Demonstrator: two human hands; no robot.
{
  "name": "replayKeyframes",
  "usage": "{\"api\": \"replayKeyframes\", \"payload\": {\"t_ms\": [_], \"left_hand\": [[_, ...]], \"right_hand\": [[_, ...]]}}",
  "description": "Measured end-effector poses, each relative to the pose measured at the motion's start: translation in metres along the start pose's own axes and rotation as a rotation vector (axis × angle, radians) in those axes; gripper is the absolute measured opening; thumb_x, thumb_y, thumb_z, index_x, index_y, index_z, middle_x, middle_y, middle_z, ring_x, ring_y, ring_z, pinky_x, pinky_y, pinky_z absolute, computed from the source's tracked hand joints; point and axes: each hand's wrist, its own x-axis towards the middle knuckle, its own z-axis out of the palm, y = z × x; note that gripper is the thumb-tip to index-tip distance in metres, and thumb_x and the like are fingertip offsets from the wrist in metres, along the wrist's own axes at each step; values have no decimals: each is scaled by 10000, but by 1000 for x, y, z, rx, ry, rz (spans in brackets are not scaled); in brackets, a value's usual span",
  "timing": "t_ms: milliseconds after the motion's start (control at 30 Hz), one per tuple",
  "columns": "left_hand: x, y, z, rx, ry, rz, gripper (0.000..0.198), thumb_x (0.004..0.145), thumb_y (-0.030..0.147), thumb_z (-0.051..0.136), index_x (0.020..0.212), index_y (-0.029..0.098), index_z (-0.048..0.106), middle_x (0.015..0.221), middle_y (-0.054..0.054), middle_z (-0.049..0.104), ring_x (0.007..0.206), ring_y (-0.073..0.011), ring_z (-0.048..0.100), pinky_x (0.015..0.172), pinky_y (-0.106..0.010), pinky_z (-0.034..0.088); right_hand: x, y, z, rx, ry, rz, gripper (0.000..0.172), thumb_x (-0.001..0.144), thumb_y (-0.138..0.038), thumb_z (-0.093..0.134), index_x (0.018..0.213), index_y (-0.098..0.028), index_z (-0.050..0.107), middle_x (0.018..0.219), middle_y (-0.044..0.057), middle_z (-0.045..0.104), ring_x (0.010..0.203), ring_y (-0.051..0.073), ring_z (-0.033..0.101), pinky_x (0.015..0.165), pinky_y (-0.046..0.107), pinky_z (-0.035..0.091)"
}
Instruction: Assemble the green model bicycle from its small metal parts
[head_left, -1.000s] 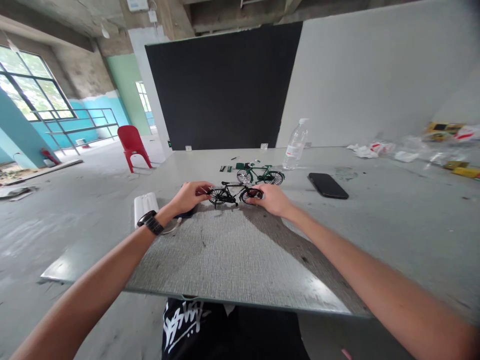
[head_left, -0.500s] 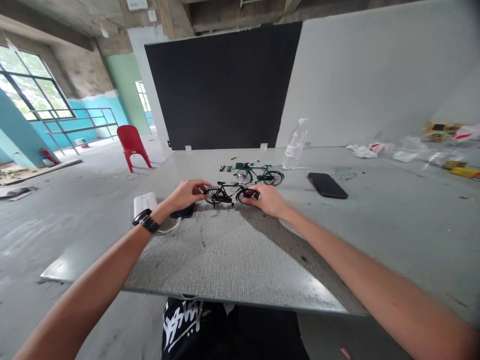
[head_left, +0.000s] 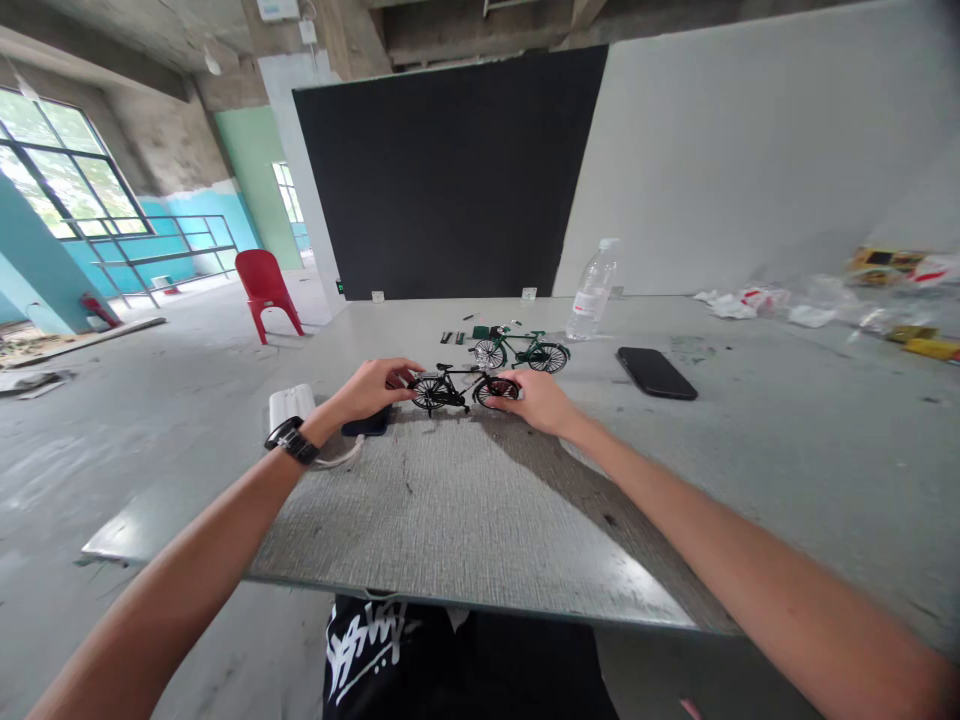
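Note:
A small black model bicycle [head_left: 455, 390] stands upright on the grey table [head_left: 420, 500] between my hands. My left hand [head_left: 379, 386] closes its fingertips on the rear wheel. My right hand [head_left: 536, 400] pinches the other wheel, with thumb and fingers on either side of it. Just behind is a green model bicycle [head_left: 529, 350], upright and partly overlapped by the black one and my right fingers. Small dark green parts [head_left: 453, 338] lie to the left of the green bicycle.
A clear plastic bottle [head_left: 592, 290] and a black phone [head_left: 656, 373] are at the right. Near my left wrist are a white power bank [head_left: 291, 403] with a cable and a dark flat object [head_left: 367, 422]. Plastic wrappings [head_left: 817, 300] lie far right. A black panel [head_left: 450, 180] stands behind.
The view has shifted very slightly. Both hands keep the same hold on the black model bicycle, which has not visibly moved on the table.

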Motion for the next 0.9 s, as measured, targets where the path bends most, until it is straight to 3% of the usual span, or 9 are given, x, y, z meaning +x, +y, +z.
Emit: {"api": "replayKeyframes", "payload": {"t_ms": [900], "left_hand": [[0, -4, -5, 10, -22, -50, 461, 786, 380, 766, 1203, 201, 689, 964, -57, 738, 794, -165, 692, 760, -306, 552]], "right_hand": [[0, 0, 0, -10, 34, 37, 428, 808, -538, 707, 1089, -221, 769, 1072, 99, 756, 993, 307, 688, 828, 403, 496]]}}
